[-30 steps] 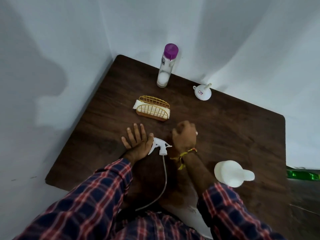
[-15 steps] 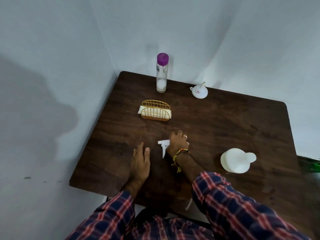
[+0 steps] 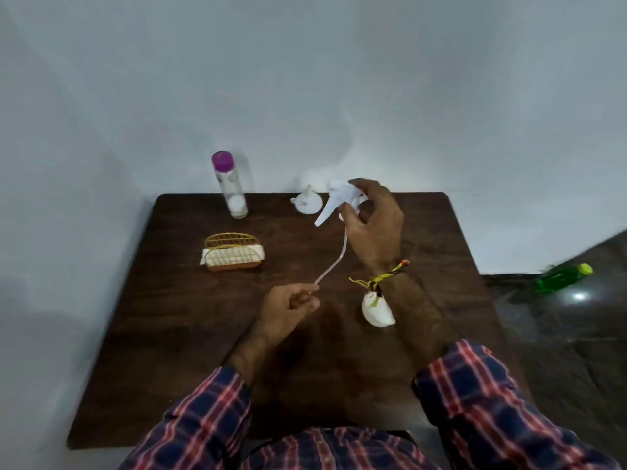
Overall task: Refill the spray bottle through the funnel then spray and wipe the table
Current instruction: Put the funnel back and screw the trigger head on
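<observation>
My right hand (image 3: pixel 375 225) grips the white trigger sprayer head (image 3: pixel 339 200) and holds it up above the dark wooden table (image 3: pixel 176 351). Its thin dip tube (image 3: pixel 334 261) hangs down to my left hand (image 3: pixel 288 310), which pinches the tube's lower end. The white spray bottle (image 3: pixel 376 313) lies on the table under my right forearm, partly hidden by it. A small white funnel (image 3: pixel 307 202) sits upside down at the table's far edge. A clear bottle with a purple cap (image 3: pixel 230 184) stands at the far left.
A gold wire holder with white napkins (image 3: pixel 233 254) stands left of centre. A green bottle (image 3: pixel 563 278) lies on the dark floor to the right. White walls close off the table's far and left sides.
My right hand has lifted the sprayer head off the table and up toward the funnel. My left hand left the tabletop and took hold of the tube's end. The camera tilted up.
</observation>
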Demonstrator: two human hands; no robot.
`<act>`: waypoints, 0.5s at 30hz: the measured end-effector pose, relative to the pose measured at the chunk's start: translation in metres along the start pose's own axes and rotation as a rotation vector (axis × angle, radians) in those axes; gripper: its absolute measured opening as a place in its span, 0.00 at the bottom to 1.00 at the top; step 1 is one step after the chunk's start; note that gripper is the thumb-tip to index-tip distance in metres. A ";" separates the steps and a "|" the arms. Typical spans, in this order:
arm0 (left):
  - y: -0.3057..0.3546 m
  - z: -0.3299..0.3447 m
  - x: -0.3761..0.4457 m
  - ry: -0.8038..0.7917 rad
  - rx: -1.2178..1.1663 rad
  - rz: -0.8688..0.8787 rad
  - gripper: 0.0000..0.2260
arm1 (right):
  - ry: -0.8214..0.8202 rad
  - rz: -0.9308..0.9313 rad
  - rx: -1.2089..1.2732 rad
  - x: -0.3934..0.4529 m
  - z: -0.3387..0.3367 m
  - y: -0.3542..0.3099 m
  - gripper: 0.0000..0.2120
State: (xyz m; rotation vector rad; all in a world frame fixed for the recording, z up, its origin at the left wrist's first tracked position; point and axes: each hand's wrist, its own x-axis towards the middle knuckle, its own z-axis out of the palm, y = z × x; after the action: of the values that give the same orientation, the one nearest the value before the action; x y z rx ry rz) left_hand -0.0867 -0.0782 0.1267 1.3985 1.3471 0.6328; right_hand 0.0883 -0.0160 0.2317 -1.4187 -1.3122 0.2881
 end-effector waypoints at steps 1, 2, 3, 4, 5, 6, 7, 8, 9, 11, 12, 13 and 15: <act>0.013 0.010 0.007 0.027 0.041 0.038 0.14 | 0.029 0.002 0.030 0.006 -0.019 -0.002 0.18; 0.026 0.019 0.013 0.077 0.084 0.067 0.15 | 0.055 0.009 0.065 0.011 -0.038 -0.002 0.17; 0.039 0.028 0.018 0.122 0.107 0.085 0.16 | 0.078 0.022 0.102 0.015 -0.054 -0.001 0.16; 0.048 0.037 0.023 0.148 0.109 0.085 0.17 | 0.096 0.041 0.140 0.019 -0.068 0.001 0.15; 0.056 0.045 0.028 0.147 0.112 0.066 0.17 | 0.113 0.065 0.182 0.022 -0.081 0.003 0.15; 0.062 0.052 0.032 0.129 0.135 0.035 0.17 | 0.130 0.087 0.226 0.024 -0.093 0.005 0.14; 0.065 0.059 0.037 0.096 0.176 0.002 0.16 | 0.150 0.100 0.264 0.027 -0.105 0.007 0.14; 0.069 0.066 0.040 0.059 0.214 -0.023 0.12 | 0.172 0.103 0.297 0.028 -0.116 0.008 0.14; 0.073 0.073 0.042 0.028 0.237 -0.027 0.08 | 0.191 0.101 0.329 0.030 -0.126 0.009 0.14; 0.084 0.085 0.044 0.012 0.225 0.026 0.04 | 0.214 0.098 0.396 0.032 -0.144 0.012 0.14; 0.088 0.091 0.046 0.031 0.195 0.064 0.04 | 0.226 0.102 0.428 0.033 -0.151 0.014 0.15; 0.091 0.096 0.047 0.062 0.157 0.097 0.05 | 0.242 0.108 0.458 0.035 -0.157 0.016 0.16; 0.096 0.106 0.051 0.117 0.106 0.140 0.05 | 0.277 0.122 0.499 0.036 -0.166 0.023 0.16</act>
State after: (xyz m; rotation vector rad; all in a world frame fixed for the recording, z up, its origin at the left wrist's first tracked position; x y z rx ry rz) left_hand 0.0565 -0.0468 0.1662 1.5719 1.3993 0.7549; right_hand 0.2412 -0.0698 0.2870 -1.0674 -0.8523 0.4481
